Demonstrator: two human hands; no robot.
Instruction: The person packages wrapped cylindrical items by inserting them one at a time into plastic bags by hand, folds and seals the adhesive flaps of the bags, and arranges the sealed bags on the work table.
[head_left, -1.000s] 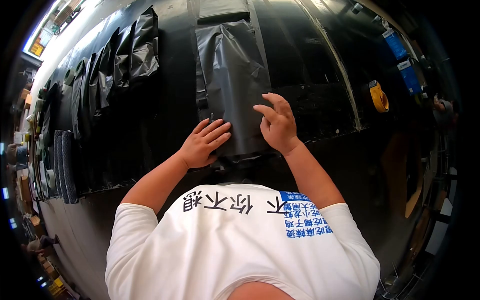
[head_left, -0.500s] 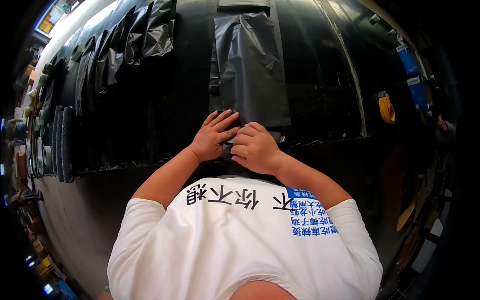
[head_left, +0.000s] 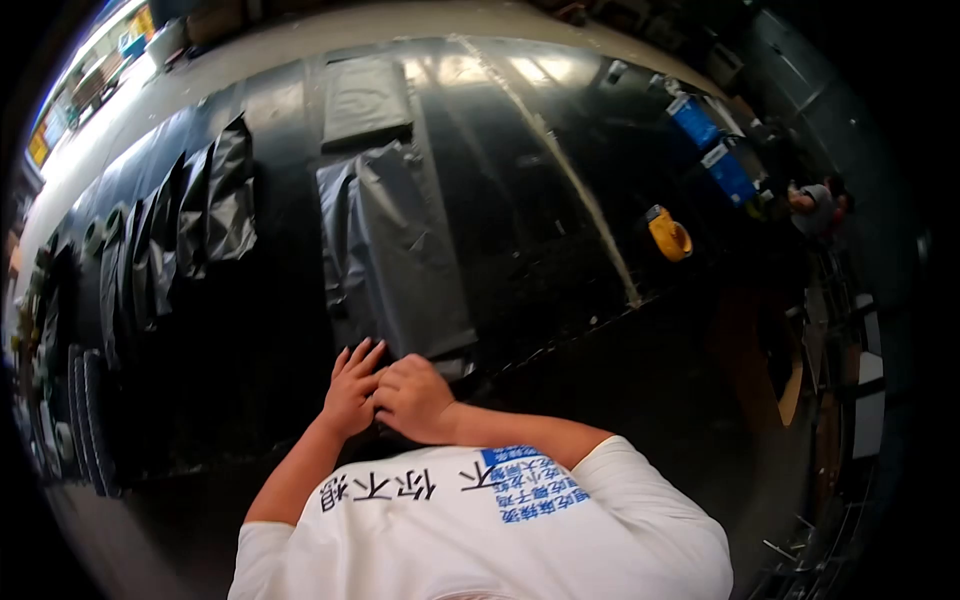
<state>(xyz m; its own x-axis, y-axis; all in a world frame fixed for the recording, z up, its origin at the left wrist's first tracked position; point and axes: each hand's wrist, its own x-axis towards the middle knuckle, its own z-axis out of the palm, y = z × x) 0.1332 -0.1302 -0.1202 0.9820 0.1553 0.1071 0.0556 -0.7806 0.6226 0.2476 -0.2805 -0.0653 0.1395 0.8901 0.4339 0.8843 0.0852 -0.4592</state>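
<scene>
A dark grey plastic bag (head_left: 400, 250) lies lengthwise on the black table, its near end by my hands. My left hand (head_left: 354, 390) rests at the near end with its fingers spread. Right beside it, my right hand (head_left: 415, 398) is closed, its fingertips pinched close to the left hand; what they hold is hidden. Beyond the bag lies a flat stack of grey plastic bags (head_left: 366, 98).
More black bags (head_left: 230, 195) lie in a row on the left, with rolls and dark padded strips nearer. A yellow tape dispenser (head_left: 668, 234) and blue packets (head_left: 728, 174) are on the right. Another person (head_left: 815, 205) is at the far right.
My right hand has come down from above the bag to the near edge and closed beside my left hand. The view has tilted up, showing more of the table's far side.
</scene>
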